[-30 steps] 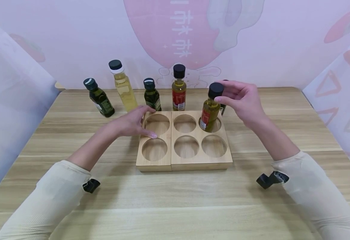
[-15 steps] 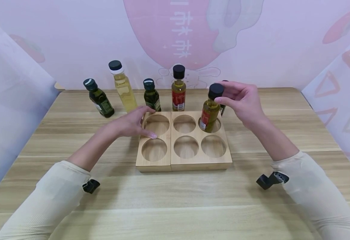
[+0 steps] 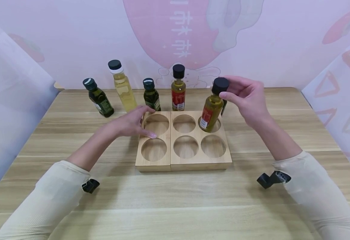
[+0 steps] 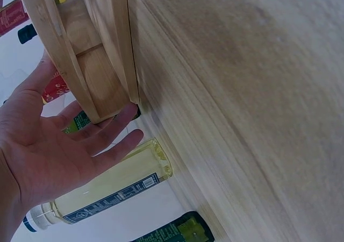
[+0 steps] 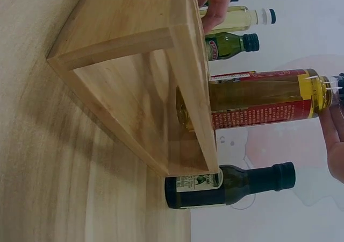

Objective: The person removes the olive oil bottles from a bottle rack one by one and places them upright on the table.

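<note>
My right hand (image 3: 250, 100) pinches the neck, just under the black cap, of a red-labelled oil bottle (image 3: 211, 113). This bottle leans right, its base inside the back right hole of a wooden rack (image 3: 199, 165). Through the rack's open end in the right wrist view, the lower end of the bottle (image 5: 185, 110) shows below the top board. My left hand (image 3: 129, 122) rests on the rack's left part, thumb on the top board. Its extended fingers touch the rack's left end (image 4: 105, 80) in the left wrist view. The rack's other holes hold nothing.
Behind the rack stand another red-labelled oil bottle (image 3: 179, 95), a small dark green bottle (image 3: 152, 96) and a tall pale-yellow oil bottle (image 3: 124, 90). A second small green bottle (image 3: 101, 101) is farther left. A dark bottle (image 5: 231, 185) stands close behind the rack's right end.
My right hand has moved slightly up and to the right, tipping the held oil bottle further right. My left hand and the rack stay where they were.
</note>
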A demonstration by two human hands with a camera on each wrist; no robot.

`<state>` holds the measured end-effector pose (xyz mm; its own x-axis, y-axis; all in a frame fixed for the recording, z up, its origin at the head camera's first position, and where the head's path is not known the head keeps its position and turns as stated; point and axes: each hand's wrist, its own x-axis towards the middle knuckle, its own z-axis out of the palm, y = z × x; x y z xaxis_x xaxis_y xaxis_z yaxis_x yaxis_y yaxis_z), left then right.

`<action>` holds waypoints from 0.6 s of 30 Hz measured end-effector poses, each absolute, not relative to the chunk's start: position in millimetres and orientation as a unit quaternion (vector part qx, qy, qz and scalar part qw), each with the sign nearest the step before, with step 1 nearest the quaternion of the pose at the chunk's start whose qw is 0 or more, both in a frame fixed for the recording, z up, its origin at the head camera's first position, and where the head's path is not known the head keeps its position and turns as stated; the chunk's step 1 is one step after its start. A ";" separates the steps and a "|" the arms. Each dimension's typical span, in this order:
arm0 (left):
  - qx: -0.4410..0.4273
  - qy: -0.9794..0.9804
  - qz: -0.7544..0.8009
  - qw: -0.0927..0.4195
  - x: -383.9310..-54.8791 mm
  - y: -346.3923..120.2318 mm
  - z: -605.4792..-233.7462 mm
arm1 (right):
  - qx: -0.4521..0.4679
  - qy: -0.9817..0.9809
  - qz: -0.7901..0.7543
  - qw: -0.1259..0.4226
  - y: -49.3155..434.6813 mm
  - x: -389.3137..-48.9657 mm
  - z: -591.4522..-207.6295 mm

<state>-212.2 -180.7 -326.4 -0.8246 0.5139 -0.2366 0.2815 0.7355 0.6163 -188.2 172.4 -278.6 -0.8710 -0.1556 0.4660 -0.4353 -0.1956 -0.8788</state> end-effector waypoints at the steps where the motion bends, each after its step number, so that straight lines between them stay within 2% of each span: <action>1: 0.218 0.910 0.290 0.200 -212.3 -180.5 -326.4 | 0.240 -0.623 0.738 0.097 173.0 -188.1 -277.1; 18: 0.214 0.908 0.294 0.207 -211.3 -180.2 -325.9 | 0.263 -0.570 0.761 0.162 183.4 -186.3 -258.8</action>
